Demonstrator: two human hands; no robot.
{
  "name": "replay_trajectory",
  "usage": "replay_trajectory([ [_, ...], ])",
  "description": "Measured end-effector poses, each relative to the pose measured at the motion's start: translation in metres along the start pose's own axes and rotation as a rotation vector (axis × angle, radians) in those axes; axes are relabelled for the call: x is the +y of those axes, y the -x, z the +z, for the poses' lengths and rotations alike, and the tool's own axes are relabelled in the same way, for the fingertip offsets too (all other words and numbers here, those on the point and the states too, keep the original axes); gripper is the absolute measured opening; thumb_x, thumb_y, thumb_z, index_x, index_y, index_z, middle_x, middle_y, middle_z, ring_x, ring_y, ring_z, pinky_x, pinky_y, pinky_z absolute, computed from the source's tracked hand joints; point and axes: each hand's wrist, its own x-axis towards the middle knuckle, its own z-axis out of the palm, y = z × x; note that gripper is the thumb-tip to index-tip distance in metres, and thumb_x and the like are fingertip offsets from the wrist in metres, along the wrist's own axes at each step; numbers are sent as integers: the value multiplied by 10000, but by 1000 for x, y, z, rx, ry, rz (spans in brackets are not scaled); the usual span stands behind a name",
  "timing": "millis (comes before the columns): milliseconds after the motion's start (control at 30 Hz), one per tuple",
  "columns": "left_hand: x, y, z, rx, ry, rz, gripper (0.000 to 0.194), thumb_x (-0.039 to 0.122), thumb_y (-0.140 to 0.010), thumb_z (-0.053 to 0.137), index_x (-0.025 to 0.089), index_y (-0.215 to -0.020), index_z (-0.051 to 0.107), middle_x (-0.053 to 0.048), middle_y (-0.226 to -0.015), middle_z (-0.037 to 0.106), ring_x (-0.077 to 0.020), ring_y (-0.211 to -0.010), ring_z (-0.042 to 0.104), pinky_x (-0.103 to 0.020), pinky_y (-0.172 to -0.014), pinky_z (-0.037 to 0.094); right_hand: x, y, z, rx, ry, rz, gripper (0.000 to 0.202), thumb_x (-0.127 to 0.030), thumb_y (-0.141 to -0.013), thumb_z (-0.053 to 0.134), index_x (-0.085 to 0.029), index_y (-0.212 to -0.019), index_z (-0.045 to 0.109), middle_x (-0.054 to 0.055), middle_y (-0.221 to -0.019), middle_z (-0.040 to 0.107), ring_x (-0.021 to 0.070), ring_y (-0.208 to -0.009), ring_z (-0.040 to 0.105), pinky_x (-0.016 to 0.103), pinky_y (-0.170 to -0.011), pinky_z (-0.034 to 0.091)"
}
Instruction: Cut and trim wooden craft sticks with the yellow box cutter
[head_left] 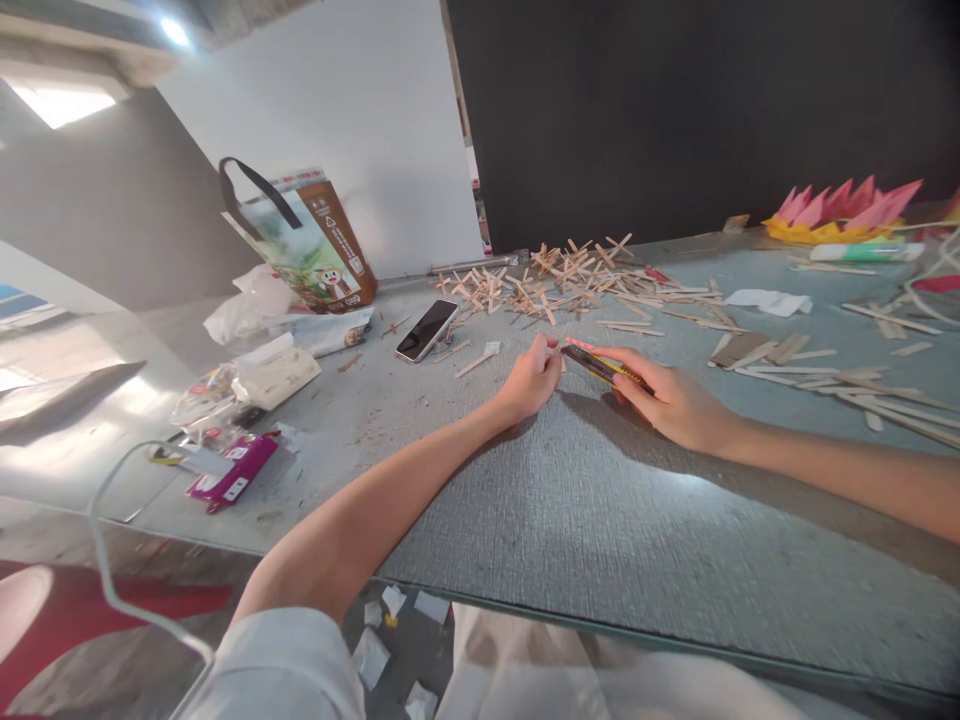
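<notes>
The utility knife (604, 368), black and yellow, is over the middle of the table (510, 540), gripped in the person's right hand (664, 395), its front end right by the fingertips of the left hand (534, 375). That left hand is closed in a pinch on a thin pale piece (565, 338), too small for me to make out properly. Just beyond lies a heap of wooden sticks (570, 280), many of them crossed, with more loose sticks (847, 385) over to the right. A phone (427, 330) lies face up to the left of the heap. Farther left stands a printed carrier bag (307, 240) with a dark handle; I can't see into it from here. A crumpled plastic bag (251, 305) sits against it, and nearer the edge is a purple packet (234, 472), its contents hidden. At the far right are a pink and yellow paper flower (844, 212) and a white and green tube (866, 252). A red stool (82, 610) is cut off at lower left, and the knife's blade is hard to distinguish.
</notes>
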Motion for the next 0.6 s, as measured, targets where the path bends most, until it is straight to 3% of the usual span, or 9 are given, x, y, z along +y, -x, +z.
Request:
replay_trajectory([
  [400,3,4,-2,-24,-124,68,218,226,-1068,439,191,-1279,476,67,-643,500,-163,-603,487,-295,-684,336,4,0,1,-17,-25,16,517,-453,-1136,387,-328,-1624,501,43,-910,763,220,-673,678,377,-695,540],
  [600,-1,0,0,-86,190,24,73,259,-1089,399,228,-1152,418,102,-618,464,-124,-540,422,-251,-602,349,4,1,0,-27,-76,11,539,-468,-1129,413,-312,-1635,509,42,-877,776,212,-611,660,368,-655,540],
])
